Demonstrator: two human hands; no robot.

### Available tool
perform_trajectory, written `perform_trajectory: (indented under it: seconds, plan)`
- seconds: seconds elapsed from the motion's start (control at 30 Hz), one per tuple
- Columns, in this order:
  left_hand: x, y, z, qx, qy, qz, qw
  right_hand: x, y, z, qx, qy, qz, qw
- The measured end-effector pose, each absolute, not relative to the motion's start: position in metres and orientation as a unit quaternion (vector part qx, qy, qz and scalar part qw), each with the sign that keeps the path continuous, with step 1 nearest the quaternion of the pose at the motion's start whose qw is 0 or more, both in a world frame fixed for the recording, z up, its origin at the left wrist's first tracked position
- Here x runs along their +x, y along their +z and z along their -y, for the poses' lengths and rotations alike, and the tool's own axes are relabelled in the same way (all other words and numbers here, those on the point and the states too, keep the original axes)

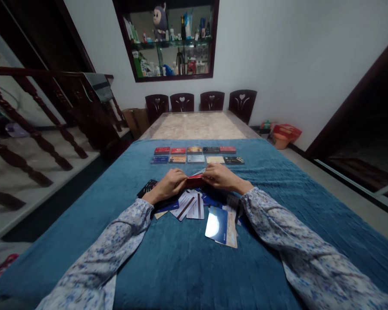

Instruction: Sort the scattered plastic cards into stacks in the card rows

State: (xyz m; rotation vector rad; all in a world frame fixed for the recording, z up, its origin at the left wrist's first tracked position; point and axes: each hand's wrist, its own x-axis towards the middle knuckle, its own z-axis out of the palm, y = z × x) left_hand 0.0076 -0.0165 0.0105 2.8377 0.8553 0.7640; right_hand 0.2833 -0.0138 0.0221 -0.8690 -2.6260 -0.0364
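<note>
Between my two hands is a red card [194, 180], possibly with others stacked behind it, held above a loose pile. My left hand [172, 184] pinches its left end, and my right hand [222, 176] closes on its right end. Beneath them lie scattered cards: white ones with dark stripes [195, 206], a blue card [217, 224] with a bright glare, and a black card [148, 187] by my left wrist. Part of the pile is hidden under my hands. Farther off, two rows of neat card stacks include a red stack [162, 150] and a black stack [234, 160].
A blue cloth [168, 267] covers the near part of the long table, with bare marbled tabletop [197, 125] beyond. Several dark chairs [212, 101] stand at the far end. A wooden railing [35, 129] is at left, and a red bag [287, 131] sits right of the table.
</note>
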Motion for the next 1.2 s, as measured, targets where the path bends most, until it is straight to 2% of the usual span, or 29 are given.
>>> perform_trajectory:
  seconds: [0.57, 0.93, 1.2]
  plan:
    - [0.014, 0.004, 0.018, 0.887, 0.304, -0.339, 0.073, 0.277, 0.013, 0.015, -0.425, -0.01, 0.881, 0.206]
    - [0.016, -0.005, 0.016, 0.854, 0.358, -0.37, 0.072, 0.27, 0.01, 0.021, -0.471, -0.044, 0.862, 0.183]
    - [0.019, -0.012, 0.016, 0.86, 0.315, -0.401, 0.038, 0.265, 0.004, 0.021, -0.469, -0.063, 0.863, 0.176]
